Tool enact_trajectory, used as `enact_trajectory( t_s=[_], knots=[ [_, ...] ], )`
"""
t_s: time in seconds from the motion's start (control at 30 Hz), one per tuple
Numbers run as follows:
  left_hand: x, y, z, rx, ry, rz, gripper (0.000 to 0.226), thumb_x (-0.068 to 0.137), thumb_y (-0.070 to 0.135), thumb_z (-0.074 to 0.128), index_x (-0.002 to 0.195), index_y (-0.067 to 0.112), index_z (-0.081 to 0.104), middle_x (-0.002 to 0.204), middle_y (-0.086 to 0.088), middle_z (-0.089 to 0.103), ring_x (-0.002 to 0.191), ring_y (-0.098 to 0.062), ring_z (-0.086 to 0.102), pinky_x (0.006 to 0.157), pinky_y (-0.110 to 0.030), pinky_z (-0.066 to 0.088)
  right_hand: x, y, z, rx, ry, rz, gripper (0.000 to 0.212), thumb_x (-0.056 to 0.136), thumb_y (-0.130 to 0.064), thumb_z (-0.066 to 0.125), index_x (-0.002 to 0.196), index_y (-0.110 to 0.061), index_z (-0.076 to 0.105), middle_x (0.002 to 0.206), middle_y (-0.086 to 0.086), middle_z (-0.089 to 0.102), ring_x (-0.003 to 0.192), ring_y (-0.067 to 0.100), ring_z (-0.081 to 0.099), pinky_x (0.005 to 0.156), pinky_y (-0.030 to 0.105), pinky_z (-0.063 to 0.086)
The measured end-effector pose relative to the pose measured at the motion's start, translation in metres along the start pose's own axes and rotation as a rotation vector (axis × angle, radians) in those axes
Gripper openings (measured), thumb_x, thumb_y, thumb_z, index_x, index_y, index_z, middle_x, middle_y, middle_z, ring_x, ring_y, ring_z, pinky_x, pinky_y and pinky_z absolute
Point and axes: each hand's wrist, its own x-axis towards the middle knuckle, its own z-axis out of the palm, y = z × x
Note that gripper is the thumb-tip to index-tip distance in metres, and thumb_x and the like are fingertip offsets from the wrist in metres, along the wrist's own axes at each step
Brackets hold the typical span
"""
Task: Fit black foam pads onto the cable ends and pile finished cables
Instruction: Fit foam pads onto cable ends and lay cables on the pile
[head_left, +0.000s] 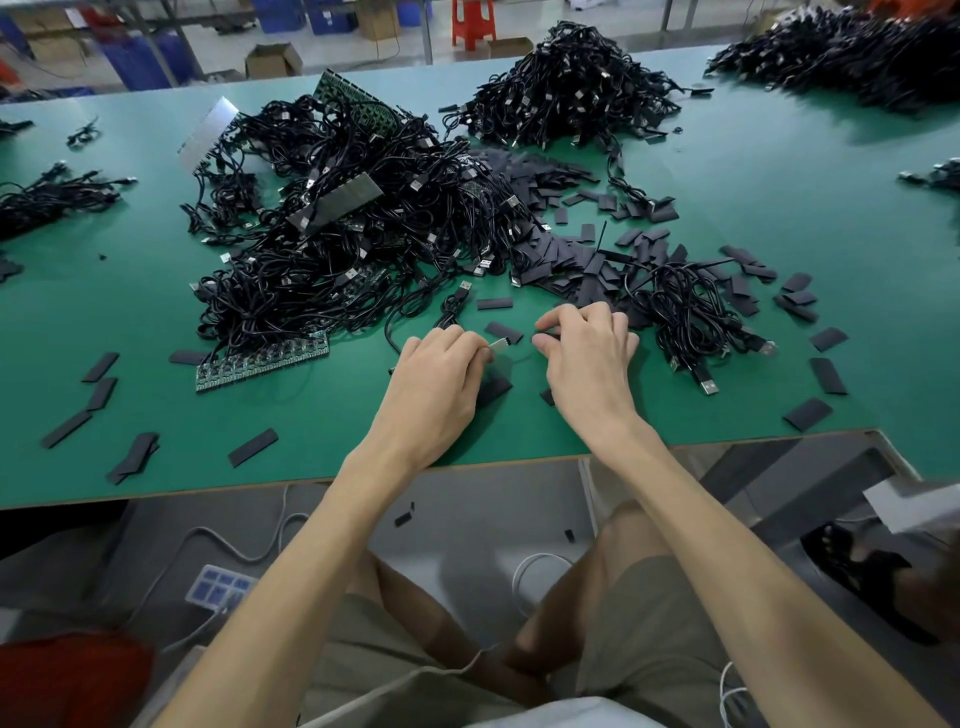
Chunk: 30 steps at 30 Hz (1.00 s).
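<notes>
Head view: the left hand (441, 364) pinches a cable's metal plug (500, 344) in its fingers, low over the green tabletop (727, 171). The right hand (587, 353) curls its fingers just beside the plug; whether they pinch anything is unclear. Loose foam pads (504, 331) and a cable heap (337, 234) lie beyond.

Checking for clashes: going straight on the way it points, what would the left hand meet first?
The left hand pinches a USB plug. Its tip would likely meet the loose foam pad first, then the right hand. Depth is unclear.

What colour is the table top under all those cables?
The table top is green, clearest in the head view.
</notes>
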Motion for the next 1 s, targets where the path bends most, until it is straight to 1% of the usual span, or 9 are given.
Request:
enact_trajectory(
  t_s=[0.17,0.27,0.37,0.47,0.57,0.63,0.77,0.9,1.0],
  knots=[
    [0.0017,-0.0042,0.0019,0.021,-0.03,-0.023,0.014,0.103,0.01,0.052,0.106,0.012,0.066,0.1,-0.001,0.067,0.097,-0.025,0.055,0.083,-0.034,0.033,0.0,-0.0016,-0.0018,0.121,0.02,-0.069,0.014,0.101,-0.02,0.062,0.113,-0.016,0.069,0.116,0.007,0.052,0.111,0.027,0.046,0.094,0.038,0.027],
    [0.002,-0.0055,0.001,0.016,-0.019,-0.044,0.015,0.101,0.007,0.053,0.106,0.013,0.065,0.093,0.005,0.065,0.093,-0.023,0.055,0.08,-0.031,0.03,-0.0005,-0.0037,-0.0021,0.159,0.035,-0.123,0.013,0.102,-0.017,0.061,0.112,-0.013,0.069,0.114,0.006,0.051,0.107,0.026,0.051,0.094,0.038,0.03],
    [0.0021,-0.0043,0.0008,-0.021,-0.018,-0.067,0.015,0.105,0.014,0.047,0.106,0.014,0.062,0.081,0.009,0.058,0.084,-0.022,0.053,0.081,-0.034,0.033,-0.0009,-0.0056,-0.0029,0.206,0.011,-0.146,0.013,0.103,-0.017,0.059,0.111,-0.014,0.068,0.114,0.005,0.052,0.105,0.025,0.052,0.097,0.039,0.033],
    [0.003,-0.0028,0.0001,-0.037,-0.007,-0.077,0.018,0.108,0.02,0.044,0.105,0.014,0.06,0.078,0.006,0.058,0.08,-0.022,0.052,0.083,-0.037,0.035,-0.0017,-0.0068,-0.0067,0.312,-0.041,-0.183,0.013,0.103,-0.014,0.058,0.111,-0.012,0.068,0.113,0.003,0.063,0.108,0.024,0.057,0.101,0.047,0.041],
    [0.003,-0.0022,-0.0019,-0.035,0.02,-0.082,0.019,0.108,0.018,0.045,0.102,0.012,0.062,0.08,0.005,0.058,0.082,-0.024,0.052,0.082,-0.039,0.036,-0.0051,-0.0092,-0.0085,0.284,-0.088,-0.261,0.019,0.102,-0.014,0.059,0.118,-0.008,0.068,0.114,0.006,0.067,0.108,0.026,0.06,0.102,0.05,0.042],
    [0.0025,-0.0026,-0.0029,-0.029,0.04,-0.089,0.017,0.106,0.014,0.047,0.102,0.011,0.063,0.08,0.005,0.057,0.084,-0.024,0.052,0.08,-0.037,0.034,-0.0061,-0.0099,-0.0088,0.242,-0.107,-0.289,0.025,0.103,-0.015,0.058,0.124,-0.007,0.068,0.115,0.009,0.067,0.108,0.029,0.061,0.103,0.049,0.041],
    [0.0014,-0.0027,-0.005,-0.033,0.08,-0.118,0.017,0.103,0.007,0.048,0.104,0.011,0.064,0.078,0.003,0.056,0.083,-0.022,0.051,0.077,-0.031,0.025,-0.0056,-0.0074,-0.0091,0.245,-0.117,-0.288,0.023,0.104,-0.017,0.058,0.119,-0.008,0.071,0.107,0.011,0.067,0.1,0.032,0.062,0.098,0.048,0.046],
    [0.0014,-0.0025,-0.0057,-0.043,0.077,-0.117,0.02,0.103,0.011,0.044,0.102,0.011,0.064,0.078,0.003,0.056,0.083,-0.024,0.052,0.078,-0.033,0.028,-0.007,-0.0071,-0.0087,0.291,-0.112,-0.29,0.022,0.105,-0.017,0.056,0.112,-0.006,0.073,0.098,0.01,0.066,0.092,0.031,0.063,0.089,0.048,0.052],
    [0.0013,-0.0027,-0.0048,-0.048,0.075,-0.111,0.018,0.102,0.01,0.046,0.102,0.01,0.064,0.078,0.001,0.057,0.083,-0.023,0.052,0.078,-0.033,0.028,-0.0071,-0.0083,-0.01,0.288,-0.081,-0.304,0.019,0.101,-0.012,0.061,0.115,-0.006,0.073,0.101,0.009,0.066,0.096,0.027,0.062,0.09,0.045,0.051]
  ],
)
